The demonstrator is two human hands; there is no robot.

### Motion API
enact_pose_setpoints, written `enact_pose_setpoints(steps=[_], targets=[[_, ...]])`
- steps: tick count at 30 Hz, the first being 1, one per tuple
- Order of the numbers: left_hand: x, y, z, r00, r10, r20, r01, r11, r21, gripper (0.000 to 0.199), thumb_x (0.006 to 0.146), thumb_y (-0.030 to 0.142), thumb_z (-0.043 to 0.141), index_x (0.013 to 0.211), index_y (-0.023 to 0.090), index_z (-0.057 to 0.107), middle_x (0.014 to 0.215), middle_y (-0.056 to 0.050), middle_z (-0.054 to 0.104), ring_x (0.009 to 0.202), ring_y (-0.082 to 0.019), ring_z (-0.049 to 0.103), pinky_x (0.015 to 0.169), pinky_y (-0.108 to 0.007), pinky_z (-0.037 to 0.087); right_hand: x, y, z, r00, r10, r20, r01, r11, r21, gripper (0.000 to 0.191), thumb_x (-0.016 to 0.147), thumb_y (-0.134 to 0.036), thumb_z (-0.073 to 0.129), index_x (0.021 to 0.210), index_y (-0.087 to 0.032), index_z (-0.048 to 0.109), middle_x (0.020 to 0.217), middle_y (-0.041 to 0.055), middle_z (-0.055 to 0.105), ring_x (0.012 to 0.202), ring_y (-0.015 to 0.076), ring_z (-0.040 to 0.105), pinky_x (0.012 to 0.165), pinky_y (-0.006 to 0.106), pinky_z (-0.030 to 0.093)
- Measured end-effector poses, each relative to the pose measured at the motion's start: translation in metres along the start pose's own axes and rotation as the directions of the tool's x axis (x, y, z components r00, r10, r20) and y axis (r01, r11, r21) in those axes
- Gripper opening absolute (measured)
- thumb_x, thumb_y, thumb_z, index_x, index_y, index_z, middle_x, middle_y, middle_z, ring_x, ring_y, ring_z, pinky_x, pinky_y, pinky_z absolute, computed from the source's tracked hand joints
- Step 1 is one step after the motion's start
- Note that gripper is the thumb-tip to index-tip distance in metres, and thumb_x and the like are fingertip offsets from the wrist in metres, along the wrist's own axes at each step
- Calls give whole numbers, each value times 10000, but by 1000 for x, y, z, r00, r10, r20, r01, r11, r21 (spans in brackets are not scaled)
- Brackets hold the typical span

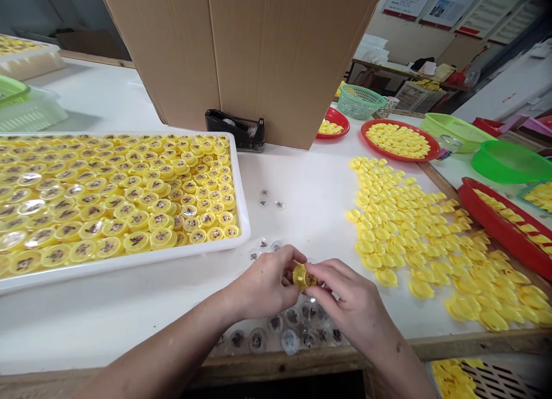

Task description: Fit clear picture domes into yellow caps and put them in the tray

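Between my two hands, over the near middle of the table, is a small round yellow plastic piece [303, 277] with a dark printed picture on it. My left hand [271, 281] has its fingers curled around the left side of the piece. From the other side, my right hand [345, 292] pinches its edge with thumb and fingertips. Below and around my hands lie several clear round discs [276, 323] with dark printed pictures. Some discs are partly hidden by my hands. Farther back, a few more clear discs [279, 205] rest on the white tabletop.
A white tray [242, 215] of yellow pieces with printed tops fills the left. Loose yellow pieces [401, 226] spread across the right. Behind stand a cardboard box [259, 54] and black tape dispenser [235, 130]. Red plates [435, 149] and green baskets [360, 102] sit at right.
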State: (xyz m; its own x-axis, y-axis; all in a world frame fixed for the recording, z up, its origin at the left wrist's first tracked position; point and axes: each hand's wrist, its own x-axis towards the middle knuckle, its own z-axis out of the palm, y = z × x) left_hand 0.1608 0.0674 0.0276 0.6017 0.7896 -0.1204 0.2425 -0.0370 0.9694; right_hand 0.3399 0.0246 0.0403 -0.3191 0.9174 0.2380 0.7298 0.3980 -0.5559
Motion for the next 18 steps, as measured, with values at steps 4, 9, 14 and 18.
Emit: enact_pose_setpoints(steps=[4, 9, 14, 18], targets=[[1, -6, 3, 999, -27, -21, 24, 992, -122, 325, 707, 205, 613, 1004, 172, 486, 738, 9, 583, 648, -124, 530, 576, -250, 417, 2, -3, 3, 999, -2, -35, 1, 1000, -31, 256, 834, -108, 508, 1029, -230, 620, 864, 48, 639, 767, 176, 623, 668, 284, 516], [6, -14, 3, 999, -35, -21, 29, 966, -258, 327, 739, 245, 615, 1017, 163, 464, 757, -14, 602, 673, -135, 547, 583, -249, 414, -2, 1, 6, 996, 89, -20, -87, 992, 88, 200, 836, -224, 581, 1027, -262, 624, 872, 51, 619, 738, 184, 607, 663, 291, 524], [7, -11, 0, 1000, -19, 15, 21, 987, -157, 393, 674, 132, 614, 1035, 175, 463, 771, -4, 634, 640, -114, 521, 571, -226, 393, -6, 22, 13, 945, 317, 79, -324, 885, 334, 264, 837, -346, 575, 1079, -244, 600, 967, 60, 619, 748, 180, 612, 648, 275, 532], [8, -11, 7, 988, -148, -54, 140, 982, -126, 408, 622, 173, 658, 1005, 170, 517, 793, -23, 657, 681, -149, 566, 582, -241, 417, -8, 32, 21, 914, 369, 169, -405, 808, 429, 240, 836, -411, 554, 956, -230, 656, 930, 56, 672, 837, 210, 625, 713, 267, 520]])
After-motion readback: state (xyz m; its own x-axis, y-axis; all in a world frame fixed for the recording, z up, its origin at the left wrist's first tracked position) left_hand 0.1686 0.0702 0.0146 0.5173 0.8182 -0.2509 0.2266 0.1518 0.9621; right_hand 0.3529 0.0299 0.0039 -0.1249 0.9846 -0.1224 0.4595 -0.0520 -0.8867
